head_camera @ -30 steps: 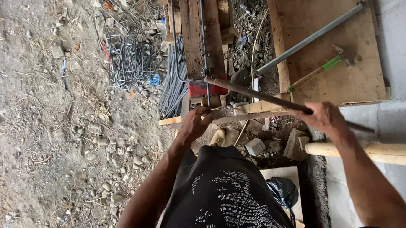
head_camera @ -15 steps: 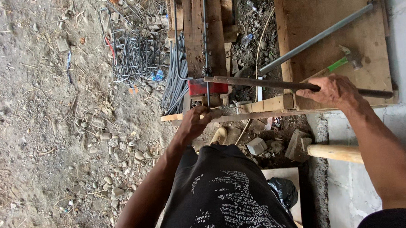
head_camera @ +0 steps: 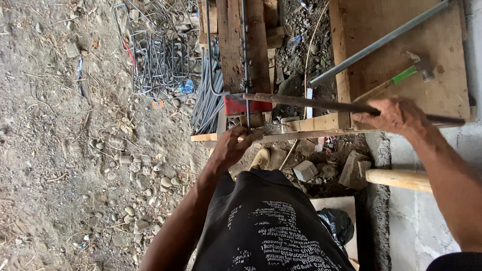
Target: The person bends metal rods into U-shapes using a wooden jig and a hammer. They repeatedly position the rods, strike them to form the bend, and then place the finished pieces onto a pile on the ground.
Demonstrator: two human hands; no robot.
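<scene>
Right hand, right of centre: fingers wrapped shut around a long rusty lever bar, which runs from a red bending jig at upper centre out to the right edge. Left hand, centre: loosely curled near the lower end of a thin rebar rod; fingertips at the plank edge, but whether they actually pinch the rod cannot be told. The rod lies straight along a vertical wooden plank, its near end passing through the jig.

Progress, as judged: rod is seated in the jig and the bar is engaged, lying nearly level; no bend shows on the rod yet. A pile of bent stirrups in the upper left suggests pieces already made.

Nearby: hammer and grey pipe on a plywood sheet, upper right.
</scene>
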